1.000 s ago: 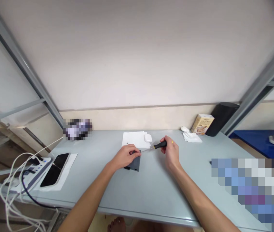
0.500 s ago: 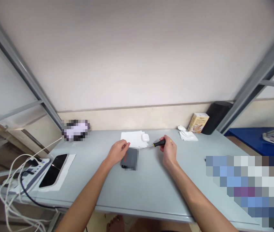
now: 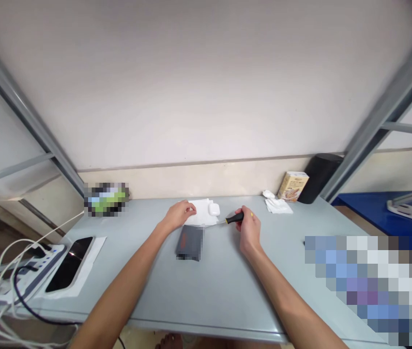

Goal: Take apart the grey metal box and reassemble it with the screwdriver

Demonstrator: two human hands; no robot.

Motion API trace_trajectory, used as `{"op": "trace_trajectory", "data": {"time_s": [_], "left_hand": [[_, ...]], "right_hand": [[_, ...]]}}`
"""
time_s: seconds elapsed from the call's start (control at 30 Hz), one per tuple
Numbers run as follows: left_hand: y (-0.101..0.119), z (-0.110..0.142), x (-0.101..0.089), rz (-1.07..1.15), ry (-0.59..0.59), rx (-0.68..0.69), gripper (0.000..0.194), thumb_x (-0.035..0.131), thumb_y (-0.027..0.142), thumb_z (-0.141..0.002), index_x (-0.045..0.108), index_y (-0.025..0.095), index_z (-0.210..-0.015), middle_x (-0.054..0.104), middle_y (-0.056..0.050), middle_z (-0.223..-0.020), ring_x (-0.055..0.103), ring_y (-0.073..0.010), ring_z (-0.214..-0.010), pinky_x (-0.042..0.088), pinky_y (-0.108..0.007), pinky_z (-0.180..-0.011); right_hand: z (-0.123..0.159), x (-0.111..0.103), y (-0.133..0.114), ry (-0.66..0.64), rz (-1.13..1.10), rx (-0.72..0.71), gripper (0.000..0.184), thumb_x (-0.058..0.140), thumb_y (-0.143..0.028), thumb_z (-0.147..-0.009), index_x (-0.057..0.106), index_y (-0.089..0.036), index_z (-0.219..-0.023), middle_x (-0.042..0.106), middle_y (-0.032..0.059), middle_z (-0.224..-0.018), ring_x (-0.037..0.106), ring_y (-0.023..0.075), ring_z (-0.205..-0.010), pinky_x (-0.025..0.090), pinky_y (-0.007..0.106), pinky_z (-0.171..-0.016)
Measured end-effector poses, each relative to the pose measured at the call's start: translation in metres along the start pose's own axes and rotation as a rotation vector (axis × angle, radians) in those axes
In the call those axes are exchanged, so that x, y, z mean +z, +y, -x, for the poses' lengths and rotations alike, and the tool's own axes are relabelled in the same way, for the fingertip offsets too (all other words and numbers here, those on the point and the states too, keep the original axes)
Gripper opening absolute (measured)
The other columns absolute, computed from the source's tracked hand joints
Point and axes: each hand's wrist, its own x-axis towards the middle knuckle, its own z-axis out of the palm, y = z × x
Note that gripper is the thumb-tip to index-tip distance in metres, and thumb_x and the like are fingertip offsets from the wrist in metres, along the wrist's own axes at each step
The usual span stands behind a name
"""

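My right hand [image 3: 249, 228] is closed round the black handle of a screwdriver [image 3: 234, 217]. Its thin metal shaft points left, the tip close to the upper right corner of a dark grey box-shaped device [image 3: 190, 241] that lies on the desk. My left hand [image 3: 180, 214] is over the left edge of a white sheet of paper [image 3: 201, 212], its fingertips pinched together. Whatever those fingers hold, if anything, is too small to make out. On the paper's right side rests a small white rounded case [image 3: 214, 209]. Part of the device is pixelated.
At the left lie a phone [image 3: 69, 264] on white paper and a power strip [image 3: 42, 271] with tangled cables. Crumpled tissue [image 3: 278, 206], a small carton [image 3: 293, 186] and a black cylinder [image 3: 320, 178] stand at the back right. Pixelated things [image 3: 369, 281] cover the right side.
My left hand has lifted off the device and moved up and left to the paper, uncovering the device's top. My right hand keeps the screwdriver in much the same place. The view has shifted slightly.
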Motion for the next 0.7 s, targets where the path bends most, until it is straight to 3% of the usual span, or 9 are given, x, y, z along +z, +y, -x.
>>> {"op": "trace_trajectory", "data": {"time_s": [0.13, 0.3, 0.47, 0.6, 0.7], "left_hand": [[0.0, -0.007, 0.007, 0.035, -0.019, 0.017, 0.021, 0.062, 0.035, -0.093, 0.08, 0.024, -0.095, 0.068, -0.004, -0.092, 0.064, -0.021, -0.089, 0.047, -0.029, -0.079], [0.002, 0.001, 0.005, 0.082, -0.011, 0.026, 0.026, 0.06, 0.039, -0.095, 0.08, 0.023, -0.097, 0.068, -0.005, -0.093, 0.063, -0.0208, -0.086, 0.048, -0.03, -0.08], [0.02, 0.027, 0.0, 0.218, 0.052, 0.021, 0.037, 0.047, 0.042, -0.104, 0.079, 0.023, -0.103, 0.07, -0.006, -0.102, 0.063, -0.0203, -0.087, 0.05, -0.032, -0.083], [0.04, 0.056, -0.002, 0.197, -0.001, 0.175, 0.03, 0.051, 0.04, -0.104, 0.077, 0.025, -0.107, 0.07, -0.008, -0.108, 0.06, -0.0258, -0.112, 0.048, -0.038, -0.098], [0.044, 0.075, -0.001, 0.167, -0.034, 0.222, 0.025, 0.058, 0.037, -0.102, 0.073, 0.028, -0.12, 0.071, -0.008, -0.112, 0.058, -0.0267, -0.113, 0.044, -0.043, -0.106]], "right_hand": [[0.001, -0.001, -0.002, 0.0, 0.003, 0.007, 0.031, 0.063, -0.048, -0.083, 0.062, -0.02, -0.069, 0.05, -0.0031, -0.062, 0.041, 0.0121, -0.054, 0.032, 0.027, -0.048], [0.003, -0.001, -0.004, -0.003, 0.014, 0.007, 0.029, 0.063, -0.047, -0.082, 0.061, -0.021, -0.07, 0.05, -0.0033, -0.061, 0.042, 0.0123, -0.053, 0.033, 0.027, -0.047], [0.004, -0.001, -0.003, -0.007, 0.025, -0.011, 0.029, 0.065, -0.047, -0.082, 0.061, -0.021, -0.07, 0.05, -0.0037, -0.061, 0.041, 0.0119, -0.052, 0.033, 0.027, -0.046], [0.003, -0.002, -0.003, 0.003, 0.027, -0.014, 0.03, 0.065, -0.048, -0.082, 0.061, -0.021, -0.069, 0.051, -0.0033, -0.062, 0.041, 0.0117, -0.052, 0.032, 0.027, -0.046], [0.002, -0.002, -0.003, 0.014, 0.023, -0.002, 0.03, 0.065, -0.048, -0.082, 0.061, -0.02, -0.07, 0.052, -0.0029, -0.063, 0.041, 0.0113, -0.052, 0.032, 0.026, -0.046]]}}
